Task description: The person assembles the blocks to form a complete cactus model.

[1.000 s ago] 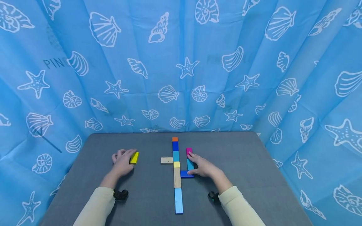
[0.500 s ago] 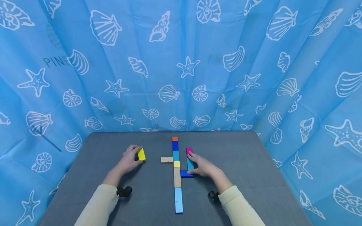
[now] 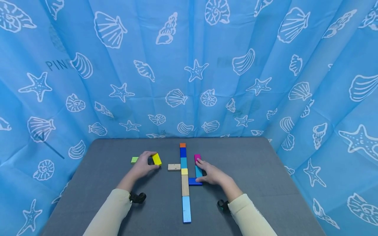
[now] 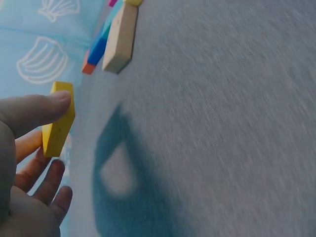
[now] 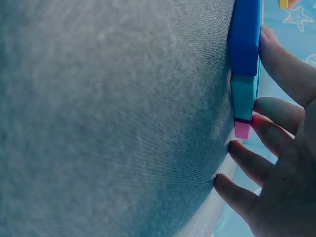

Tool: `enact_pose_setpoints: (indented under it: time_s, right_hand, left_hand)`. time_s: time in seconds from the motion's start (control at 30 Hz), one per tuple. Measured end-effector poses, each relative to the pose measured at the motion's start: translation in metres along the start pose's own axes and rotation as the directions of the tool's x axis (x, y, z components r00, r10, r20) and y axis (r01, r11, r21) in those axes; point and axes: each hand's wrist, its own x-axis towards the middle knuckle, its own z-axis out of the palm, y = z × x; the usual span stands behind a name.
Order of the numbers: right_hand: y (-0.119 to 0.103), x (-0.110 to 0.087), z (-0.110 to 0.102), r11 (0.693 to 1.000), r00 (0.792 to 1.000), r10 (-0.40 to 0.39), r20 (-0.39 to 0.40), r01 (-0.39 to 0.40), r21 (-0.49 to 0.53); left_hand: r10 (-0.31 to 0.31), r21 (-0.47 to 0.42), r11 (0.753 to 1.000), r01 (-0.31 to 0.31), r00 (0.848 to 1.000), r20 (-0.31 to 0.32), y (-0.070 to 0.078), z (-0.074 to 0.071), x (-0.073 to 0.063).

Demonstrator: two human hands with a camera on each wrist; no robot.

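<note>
My left hand (image 3: 141, 165) pinches a yellow block (image 3: 157, 159) between thumb and fingers, left of a plain wooden block (image 3: 174, 167). In the left wrist view the yellow block (image 4: 58, 129) is tilted above the grey cloth, its shadow falling below. My right hand (image 3: 213, 173) rests on a small row at the right, fingers spread. Its thumb touches the dark blue block (image 3: 192, 181), while fingertips lie at the teal block (image 3: 198, 171) and the pink block (image 3: 197, 158). The right wrist view shows the blue block (image 5: 245, 39) and teal block (image 5: 242, 98) end to end.
A straight column of blocks runs down the table's middle, from an orange block (image 3: 182, 145) to a long light blue block (image 3: 186, 209). A light green block (image 3: 134, 160) lies behind my left hand. A blue shell-print curtain (image 3: 189, 65) hangs beyond the grey table (image 3: 236, 150).
My left hand has carried the yellow block rightward toward the wooden block and turned it, uncovering the light green block. My right hand stays in place.
</note>
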Motion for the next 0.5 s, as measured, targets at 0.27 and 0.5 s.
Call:
enact_pose_setpoints:
  time_s: [0.27,0.5]
  right_hand:
    - [0.0,0.0,-0.002,1.0,1.0,-0.004,-0.007,0.004,0.0]
    - [0.0,0.001,0.0,1.0,1.0,-0.002,0.001,0.002,-0.001]
  left_hand:
    - [-0.062,-0.067,0.996,0.059,0.997,-0.042,0.019,0.02,0.019]
    - [-0.075,-0.078,0.994,0.071,0.996,-0.044,0.023,0.041,0.028]
